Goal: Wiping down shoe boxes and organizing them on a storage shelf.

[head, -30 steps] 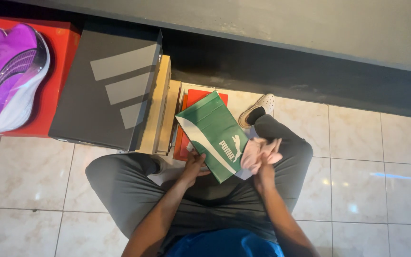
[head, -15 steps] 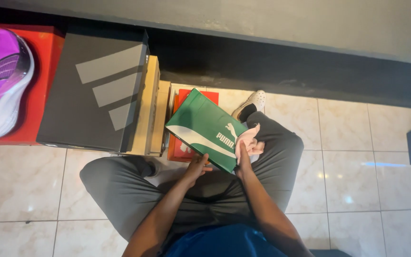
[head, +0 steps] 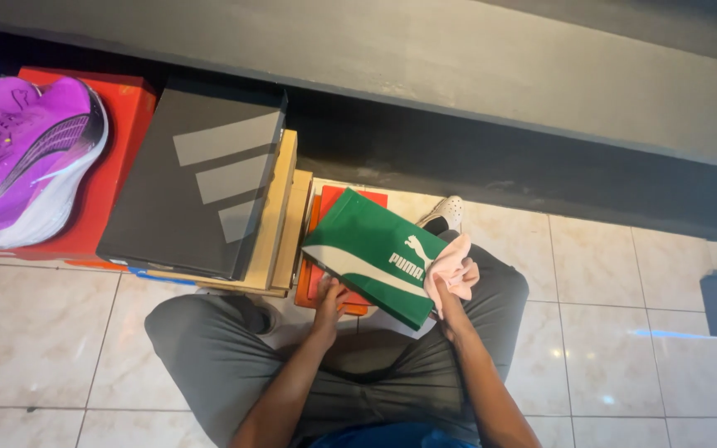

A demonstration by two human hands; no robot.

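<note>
A soft pink cloth (head: pixel 450 278) is held tight in the right hand (head: pixel 451 292), with the fingers curled shut around it. The cloth is pressed against the right edge of a green shoe box (head: pixel 373 255), a little right of the middle of the frame. A second ago the cloth was held a bit lower, near the box's bottom right corner. Now it has been moved up to the top right end of the lid, so a new part of the box is being rubbed. It looks as if the box is being wiped bit by bit, and most of the green lid has not been reached by the cloth at this moment.

The left hand (head: pixel 331 296) is kept under the lower left edge of the green box. The fingers are bent up against the box, so it is held steady and tipped up. How much of the hand is closed cannot be seen well, because part of it is hidden by the box.

Under the green box, an orange box (head: pixel 315 286) is lying on the tiled floor (head: pixel 35 332). To the left, a big dark grey box (head: pixel 192 191) is stacked on brown boxes (head: pixel 280 232). In the upper left of the frame, a purple shoe (head: pixel 22 158) is resting on a red box (head: pixel 118 158). Grey trousers (head: pixel 209 357) are seen at the bottom, with the legs folded. A pale shoe (head: pixel 448 214) is seen just above the right knee.
</note>
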